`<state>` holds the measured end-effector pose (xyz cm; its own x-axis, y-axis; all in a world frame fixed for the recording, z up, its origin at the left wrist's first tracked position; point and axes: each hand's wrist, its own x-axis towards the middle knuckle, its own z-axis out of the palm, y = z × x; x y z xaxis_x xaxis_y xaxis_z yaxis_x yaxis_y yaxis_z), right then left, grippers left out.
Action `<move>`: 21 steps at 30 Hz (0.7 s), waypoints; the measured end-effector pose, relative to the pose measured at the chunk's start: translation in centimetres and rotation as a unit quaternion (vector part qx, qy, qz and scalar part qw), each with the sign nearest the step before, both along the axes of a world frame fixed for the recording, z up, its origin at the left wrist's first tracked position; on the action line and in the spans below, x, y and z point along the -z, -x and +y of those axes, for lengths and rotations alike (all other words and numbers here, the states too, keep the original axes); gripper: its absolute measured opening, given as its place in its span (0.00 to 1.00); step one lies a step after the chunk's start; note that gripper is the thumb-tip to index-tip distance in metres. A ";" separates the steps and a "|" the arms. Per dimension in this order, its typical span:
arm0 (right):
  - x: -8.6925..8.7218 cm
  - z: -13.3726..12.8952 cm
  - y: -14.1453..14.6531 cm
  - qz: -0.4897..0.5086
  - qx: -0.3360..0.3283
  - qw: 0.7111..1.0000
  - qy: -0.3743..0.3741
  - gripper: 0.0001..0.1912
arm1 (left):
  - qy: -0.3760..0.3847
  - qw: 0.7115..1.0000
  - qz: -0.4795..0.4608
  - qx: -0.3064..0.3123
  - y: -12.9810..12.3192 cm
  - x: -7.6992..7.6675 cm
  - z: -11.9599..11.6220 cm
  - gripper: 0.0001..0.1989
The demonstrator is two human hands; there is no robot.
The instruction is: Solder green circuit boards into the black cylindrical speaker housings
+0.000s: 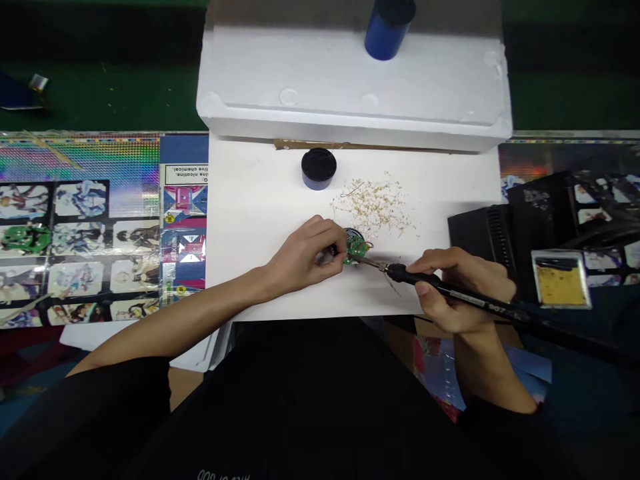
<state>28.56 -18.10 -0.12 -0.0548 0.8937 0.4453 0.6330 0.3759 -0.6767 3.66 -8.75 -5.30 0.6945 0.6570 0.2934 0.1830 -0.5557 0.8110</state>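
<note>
Near the front of the white board lies a small green circuit board with thin wires on it. My left hand is at its left edge, thumb and fingers pinched together; what they grip is too small to make out. From the right, my right hand holds a black soldering iron like a pen. The iron's metal tip points left and reaches the circuit board. Just behind is a scatter of tan bits, with a short blue cylinder with a black top to their left.
A white foam block stands behind, carrying another blue cylinder. At the right are a black box and a tray with a yellow sponge. Printed sheets at the left hold another green circuit board.
</note>
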 end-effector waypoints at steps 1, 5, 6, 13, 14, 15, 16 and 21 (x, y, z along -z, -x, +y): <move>-0.1 0.1 0.0 -0.002 -0.003 1.000 -0.003 0.04 | -0.002 1.000 -0.003 0.001 0.0 0.0 0.0 0.05; 0.1 0.1 0.0 0.015 -0.021 1.000 -0.015 0.05 | -0.003 1.000 -0.005 0.000 0.0 0.2 0.0 0.05; 0.3 -0.1 -0.1 0.024 -0.018 0.999 -0.017 0.05 | -0.001 1.000 -0.003 -0.001 0.0 0.2 0.0 0.05; 2.0 -1.0 -0.1 0.139 0.113 0.982 -0.050 0.08 | -0.008 1.000 -0.007 0.002 0.0 0.2 0.1 0.05; 2.2 -0.9 0.2 0.165 0.121 0.978 -0.042 0.10 | -0.010 1.000 -0.009 0.002 0.0 0.2 0.1 0.05; 2.4 -0.9 0.7 0.192 0.118 0.974 -0.030 0.12 | -0.010 1.000 -0.010 0.002 0.0 0.2 0.1 0.05; 2.7 -0.8 1.3 0.215 0.105 0.971 -0.017 0.14 | -0.010 1.000 -0.009 0.001 0.0 0.2 0.1 0.05; 4.0 -0.8 3.5 0.133 0.048 0.989 0.035 0.12 | -0.006 1.000 0.005 0.002 0.1 0.0 0.1 0.04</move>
